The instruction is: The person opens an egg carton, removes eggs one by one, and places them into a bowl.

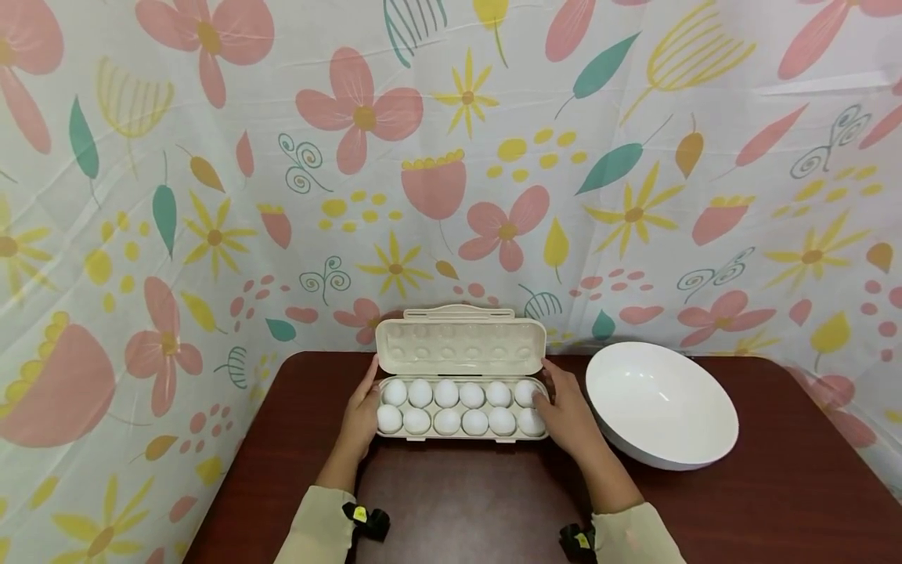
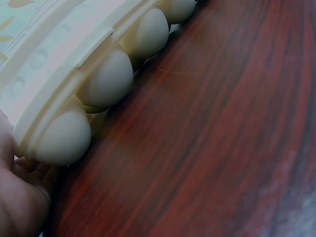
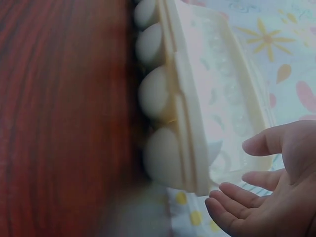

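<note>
A cream egg carton [image 1: 461, 439] lies on the table with its lid [image 1: 461, 348] tipped back, and white eggs [image 1: 447, 394] fill its two rows. My left hand [image 1: 362, 415] holds the carton's left end. In the left wrist view its thumb side is against the rim and its fingers [image 2: 37, 170] reach beneath, partly hidden. At the right end is my right hand [image 1: 567, 407]. The right wrist view shows its thumb and fingers [image 3: 232, 202] spread apart, close beside the carton's end. The undersides of the egg cups [image 2: 106, 81] show in the left wrist view.
A large white bowl [image 1: 662, 407] stands on the table to the right of the carton, close to my right hand. The dark red-brown wooden table [image 1: 465, 501] meets a flower-patterned cloth [image 1: 451, 157] behind and at the left.
</note>
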`<state>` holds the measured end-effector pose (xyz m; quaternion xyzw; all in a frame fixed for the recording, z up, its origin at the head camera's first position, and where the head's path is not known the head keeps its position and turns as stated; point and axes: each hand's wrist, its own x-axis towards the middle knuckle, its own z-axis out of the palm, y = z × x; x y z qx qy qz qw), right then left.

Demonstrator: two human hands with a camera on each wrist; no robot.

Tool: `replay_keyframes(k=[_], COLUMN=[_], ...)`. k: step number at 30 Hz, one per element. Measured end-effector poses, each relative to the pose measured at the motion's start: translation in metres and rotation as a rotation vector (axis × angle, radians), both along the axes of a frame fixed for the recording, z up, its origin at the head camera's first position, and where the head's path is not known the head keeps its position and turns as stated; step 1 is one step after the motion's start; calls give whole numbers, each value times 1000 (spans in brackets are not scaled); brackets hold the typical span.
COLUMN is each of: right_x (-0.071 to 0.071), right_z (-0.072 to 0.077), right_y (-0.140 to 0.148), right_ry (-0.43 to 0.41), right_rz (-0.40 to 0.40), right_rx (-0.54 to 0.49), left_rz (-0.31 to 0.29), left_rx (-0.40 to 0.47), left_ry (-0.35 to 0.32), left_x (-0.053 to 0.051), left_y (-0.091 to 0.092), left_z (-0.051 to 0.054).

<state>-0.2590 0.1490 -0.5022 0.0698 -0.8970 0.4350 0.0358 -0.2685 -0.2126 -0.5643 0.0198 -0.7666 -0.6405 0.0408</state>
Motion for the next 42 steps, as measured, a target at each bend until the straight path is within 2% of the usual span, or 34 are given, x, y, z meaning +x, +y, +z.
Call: replay_keyframes(k=[7, 14, 23, 31, 33, 35, 38, 40, 42], right_x=[8, 16, 22, 23, 23, 24, 25, 26, 27], right_z=[12, 18, 13, 5, 2, -1, -3, -3, -3], right_y=[-2, -5, -7, -9, -10, -11, -12, -13, -14], right_ry=[30, 22, 77, 115, 120, 126, 160, 179, 192], right_rz=[38, 66, 132, 130, 121, 116, 113, 112, 113], right_rx=[20, 155, 235, 301, 318, 339, 371, 392, 407], left_rz=[-12, -11, 21, 11, -3, -12, -13, -4, 6], left_rx=[29, 21, 16, 22, 34, 48, 50, 43, 36], left_ry=[-10, 2, 2, -1, -13, -30, -26, -9, 7], left_x=[-2, -2, 1, 2, 5, 6, 4, 1, 0], left_y=[-2, -1, 1, 1, 2, 1, 0, -1, 0], left_z=[-1, -2, -1, 1, 9, 11, 11, 3, 0])
